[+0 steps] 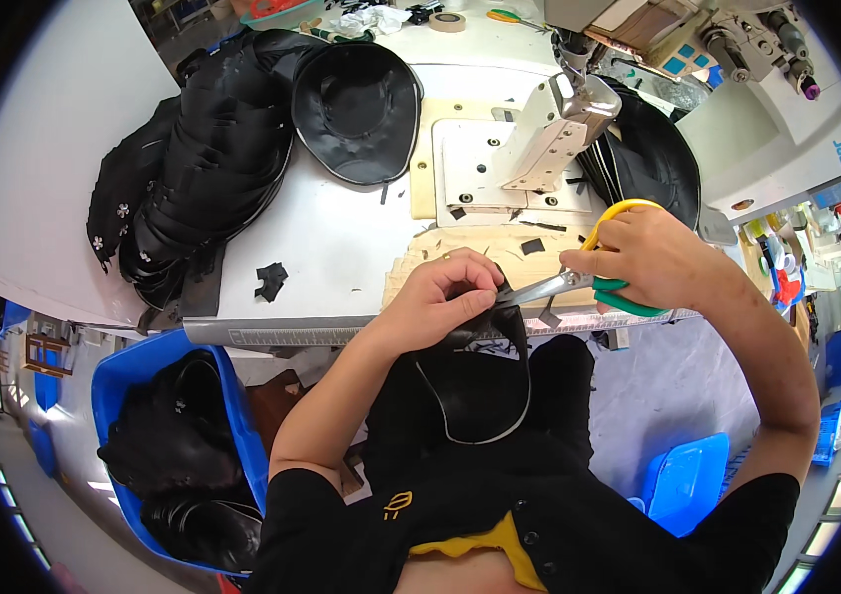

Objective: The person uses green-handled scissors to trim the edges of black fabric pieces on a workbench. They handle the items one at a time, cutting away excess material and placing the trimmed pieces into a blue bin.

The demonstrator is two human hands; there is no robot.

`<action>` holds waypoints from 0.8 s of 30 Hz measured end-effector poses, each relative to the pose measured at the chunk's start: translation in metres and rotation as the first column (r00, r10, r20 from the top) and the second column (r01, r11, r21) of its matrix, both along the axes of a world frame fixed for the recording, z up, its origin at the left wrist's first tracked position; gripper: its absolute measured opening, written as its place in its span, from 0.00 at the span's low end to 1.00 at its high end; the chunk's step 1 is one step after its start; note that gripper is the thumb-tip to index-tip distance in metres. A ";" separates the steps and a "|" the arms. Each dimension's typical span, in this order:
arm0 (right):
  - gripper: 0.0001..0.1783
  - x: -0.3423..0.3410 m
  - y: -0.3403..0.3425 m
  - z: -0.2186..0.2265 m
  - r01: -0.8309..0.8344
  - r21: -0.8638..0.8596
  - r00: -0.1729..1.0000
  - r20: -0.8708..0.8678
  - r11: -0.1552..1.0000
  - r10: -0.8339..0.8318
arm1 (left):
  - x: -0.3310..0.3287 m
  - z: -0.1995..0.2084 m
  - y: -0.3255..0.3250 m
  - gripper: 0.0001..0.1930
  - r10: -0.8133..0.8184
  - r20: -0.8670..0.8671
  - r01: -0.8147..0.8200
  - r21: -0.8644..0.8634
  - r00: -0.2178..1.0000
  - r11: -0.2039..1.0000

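Note:
My left hand [448, 299] pinches the upper edge of a black leather-like piece [480, 381], which hangs over my lap at the table's front edge. A thin pale edging curves round the piece's lower rim. In my right hand [653, 259] is a pair of scissors [551, 286] with one yellow and one green handle loop. Their blade tips reach the black piece right beside my left fingertips. Whether the blades are parted there is too small to tell. Part of the piece's top is hidden behind my left fingers.
A white sewing machine [549, 139] stands beyond my hands, with black scraps [532, 246] around its base. Overlapping black pieces [217, 158] are piled at the left, another black piece [356, 111] beside them. A blue bin [250, 416] below left holds more; a blue tub [688, 485] sits lower right.

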State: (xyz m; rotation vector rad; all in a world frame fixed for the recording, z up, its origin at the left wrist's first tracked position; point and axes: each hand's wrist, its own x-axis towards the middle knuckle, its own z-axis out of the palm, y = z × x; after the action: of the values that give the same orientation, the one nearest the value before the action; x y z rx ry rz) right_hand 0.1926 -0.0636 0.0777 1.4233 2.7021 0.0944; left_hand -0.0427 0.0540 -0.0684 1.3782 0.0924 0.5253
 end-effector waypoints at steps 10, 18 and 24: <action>0.19 -0.019 0.005 0.010 0.073 0.006 0.974 0.216 0.997 -0.073 | 0.007 -0.008 -0.001 0.04 0.036 0.008 -0.036 -0.077 0.999 0.996; 0.32 -0.040 -0.038 -0.049 0.498 -0.571 0.016 -0.747 0.653 -0.665 | 0.009 -0.021 -0.010 0.06 0.270 -0.001 -0.263 -0.225 0.963 0.938; 0.29 -0.105 -0.016 -0.109 0.630 -0.381 0.082 -0.834 0.677 -0.545 | 0.016 -0.019 -0.020 0.05 0.327 -0.031 -0.329 -0.106 0.944 0.939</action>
State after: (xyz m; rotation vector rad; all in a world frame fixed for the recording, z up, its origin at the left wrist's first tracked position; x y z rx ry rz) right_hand 0.0878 -0.0801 -0.0310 3.2829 2.2321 -0.9893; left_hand -0.0270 0.0340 -0.0872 1.2643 0.3621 0.7784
